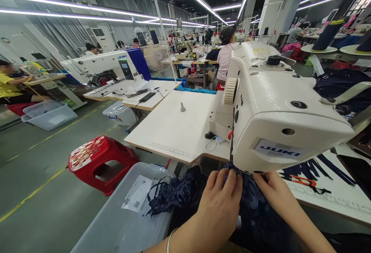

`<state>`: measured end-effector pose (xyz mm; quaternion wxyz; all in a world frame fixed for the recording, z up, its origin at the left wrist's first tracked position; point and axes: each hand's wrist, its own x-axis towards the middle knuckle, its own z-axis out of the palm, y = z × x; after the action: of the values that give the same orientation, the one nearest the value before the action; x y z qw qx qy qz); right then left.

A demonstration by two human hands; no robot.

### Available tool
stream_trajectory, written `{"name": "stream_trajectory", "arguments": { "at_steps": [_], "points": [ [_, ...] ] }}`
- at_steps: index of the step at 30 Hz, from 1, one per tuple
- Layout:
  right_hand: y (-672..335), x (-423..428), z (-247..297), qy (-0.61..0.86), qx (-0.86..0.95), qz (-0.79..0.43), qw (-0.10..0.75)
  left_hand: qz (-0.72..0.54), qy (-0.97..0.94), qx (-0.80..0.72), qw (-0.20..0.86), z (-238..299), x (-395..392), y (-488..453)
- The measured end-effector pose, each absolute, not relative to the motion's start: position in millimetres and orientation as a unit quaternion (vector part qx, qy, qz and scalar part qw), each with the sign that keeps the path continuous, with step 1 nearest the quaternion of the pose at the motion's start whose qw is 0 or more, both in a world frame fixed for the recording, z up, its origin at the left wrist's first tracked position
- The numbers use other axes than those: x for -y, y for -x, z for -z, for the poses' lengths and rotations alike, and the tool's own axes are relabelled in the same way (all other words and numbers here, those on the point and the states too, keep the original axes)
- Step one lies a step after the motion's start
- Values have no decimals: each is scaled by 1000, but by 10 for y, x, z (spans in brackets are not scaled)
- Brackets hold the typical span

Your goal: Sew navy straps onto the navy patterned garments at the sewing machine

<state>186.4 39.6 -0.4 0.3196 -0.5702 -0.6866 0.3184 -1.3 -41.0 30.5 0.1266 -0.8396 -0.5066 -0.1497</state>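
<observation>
A white sewing machine [272, 110] stands on a white table [176, 125] right in front of me. Dark navy lace fabric [255, 210] lies under its head and runs down over the table's edge. My left hand [222, 202] rests on the fabric left of the needle, fingers laid flat and pointing at the machine. My right hand [271, 191] presses the fabric on the right, fingers close together under the machine's head; their tips are hidden.
A clear plastic bin [121, 222] with paper slips and more navy fabric sits at my lower left. A red stool [98, 160] stands on the floor beside it. Navy straps and orange snips [304, 179] lie on the right. Other people sew at machines beyond.
</observation>
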Motion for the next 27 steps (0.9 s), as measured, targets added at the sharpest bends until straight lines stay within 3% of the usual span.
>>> {"name": "stream_trajectory", "arguments": {
  "at_steps": [4,11,27],
  "points": [
    [-1845,-360,54,580,671,-321,332,152,868,439,177,-245,404,2],
    [-1845,-431,-21,571,698,-285,325,141,841,484,199,-168,463,-98],
    [-1831,-471,-88,582,716,-283,261,147,831,504,186,-193,428,-126]
  ]
}}
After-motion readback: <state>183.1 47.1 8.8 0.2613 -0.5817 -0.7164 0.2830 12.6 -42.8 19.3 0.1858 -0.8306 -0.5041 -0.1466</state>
